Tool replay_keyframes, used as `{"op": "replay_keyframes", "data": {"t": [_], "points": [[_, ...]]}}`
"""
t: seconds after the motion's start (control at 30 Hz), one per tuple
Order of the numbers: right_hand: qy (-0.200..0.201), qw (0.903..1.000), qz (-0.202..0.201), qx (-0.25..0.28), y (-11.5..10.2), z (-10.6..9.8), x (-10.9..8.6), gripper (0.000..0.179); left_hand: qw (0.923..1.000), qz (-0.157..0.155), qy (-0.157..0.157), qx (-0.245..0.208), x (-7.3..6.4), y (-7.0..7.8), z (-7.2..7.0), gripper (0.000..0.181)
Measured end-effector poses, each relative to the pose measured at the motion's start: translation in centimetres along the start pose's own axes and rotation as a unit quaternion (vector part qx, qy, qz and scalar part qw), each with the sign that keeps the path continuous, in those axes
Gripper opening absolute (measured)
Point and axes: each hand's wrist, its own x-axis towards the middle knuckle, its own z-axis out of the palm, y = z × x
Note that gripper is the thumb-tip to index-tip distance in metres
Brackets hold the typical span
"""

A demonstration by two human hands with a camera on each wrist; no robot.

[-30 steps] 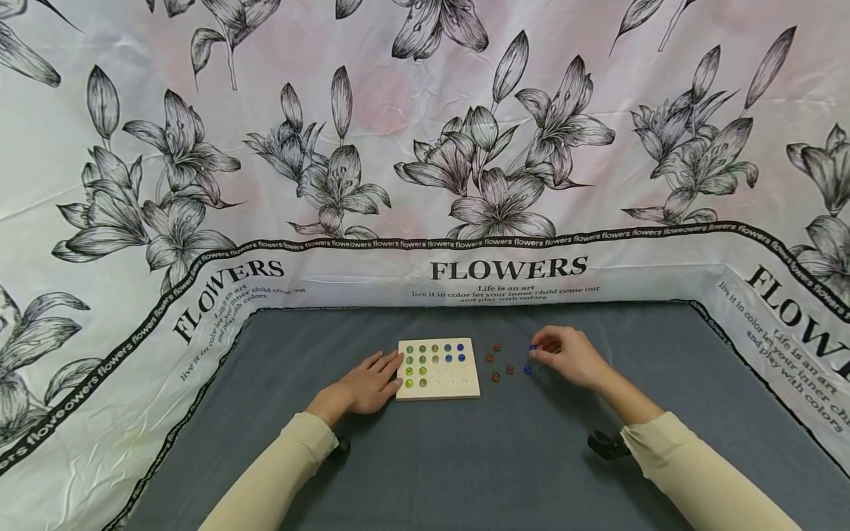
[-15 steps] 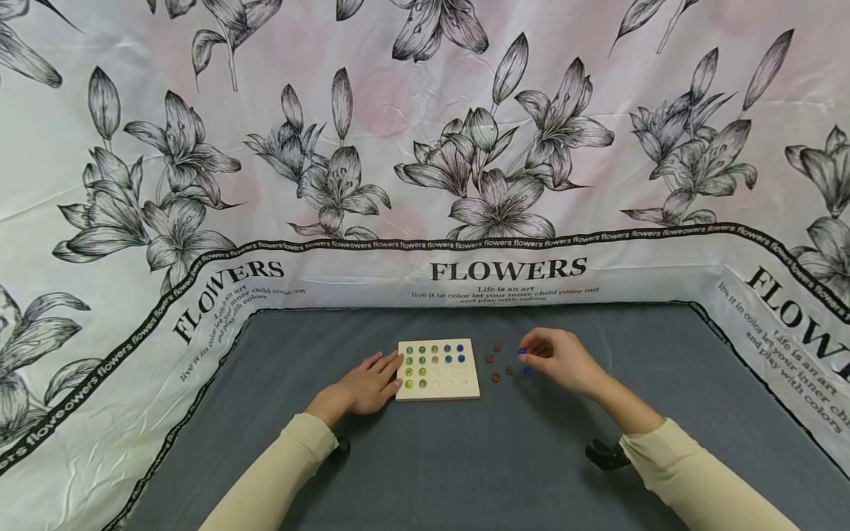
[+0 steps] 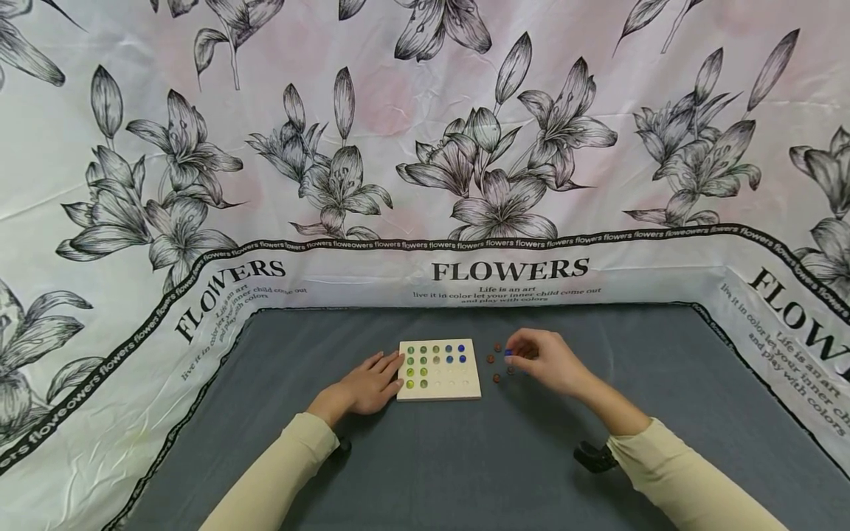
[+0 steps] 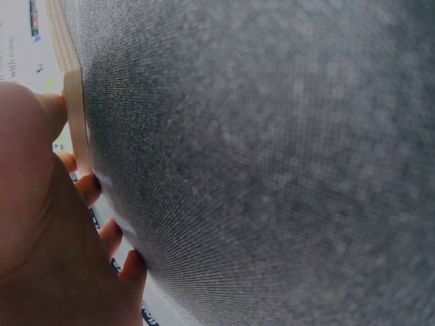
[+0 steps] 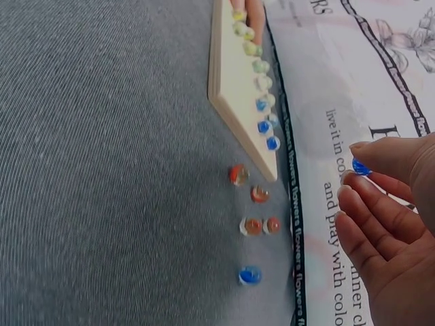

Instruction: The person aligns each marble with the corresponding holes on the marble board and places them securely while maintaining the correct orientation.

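Blue marble point(image 5: 361, 166) pinched in right hand point(image 3: 547, 363) | moved nearer wooden board point(image 3: 438, 393), mid-transfer | left hand point(image 3: 367, 386) touching board, fingers extended

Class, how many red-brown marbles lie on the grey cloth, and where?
4, right of the board in the head view. In the right wrist view: first marble at top, second marble lower right of it, third marble and fourth marble side by side below.
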Motion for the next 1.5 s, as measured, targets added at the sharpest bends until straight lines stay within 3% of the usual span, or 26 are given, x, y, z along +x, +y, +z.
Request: {"op": "replay_keyframes", "data": {"t": [0.53, 0.83, 1.03, 1.27, 1.5], "points": [[-0.016, 0.9991, -0.032, 0.023, -1.6, 2.9, 1.8, 0.011, 0.9999, -0.004, 0.011, -0.006, -0.4, 0.1, 0.2, 0.06], [-0.022, 0.9976, -0.061, 0.021, -1.7, 5.1, 2.8, 0.011, 0.9999, -0.003, -0.002, -0.01, -0.7, 0.4, -0.4, 0.058], [-0.035, 0.9976, -0.053, 0.027, -2.0, 6.4, 3.3, 0.01, 1.0, -0.004, -0.001, -0.008, -0.5, 0.3, -0.2, 0.058], [-0.04, 0.9985, -0.033, 0.019, -2.3, 8.0, 4.2, 0.008, 0.9999, -0.003, 0.015, -0.006, 0.8, -1.1, 1.3, 0.061], [-0.035, 0.9989, -0.027, 0.018, -2.6, 9.1, 4.7, 0.007, 0.9999, -0.001, 0.014, -0.004, 0.9, -1.1, 1.2, 0.061]]}}
